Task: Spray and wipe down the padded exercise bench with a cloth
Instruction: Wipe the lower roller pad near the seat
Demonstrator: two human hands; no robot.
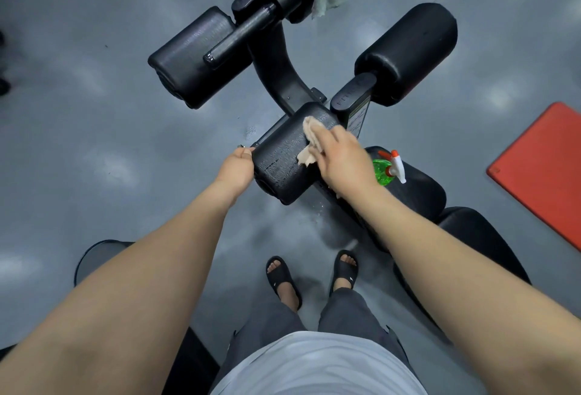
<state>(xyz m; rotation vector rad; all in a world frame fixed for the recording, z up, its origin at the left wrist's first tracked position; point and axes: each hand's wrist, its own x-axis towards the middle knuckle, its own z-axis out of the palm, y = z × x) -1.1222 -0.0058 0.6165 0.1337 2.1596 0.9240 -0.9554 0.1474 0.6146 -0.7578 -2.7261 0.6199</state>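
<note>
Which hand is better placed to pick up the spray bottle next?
Probably the right hand: the spray bottle lies just beside it, though it presses the cloth. The left hand holds the far end of the pad.

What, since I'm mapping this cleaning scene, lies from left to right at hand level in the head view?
left hand → black roller pad → right hand → green spray bottle → red mat
</note>
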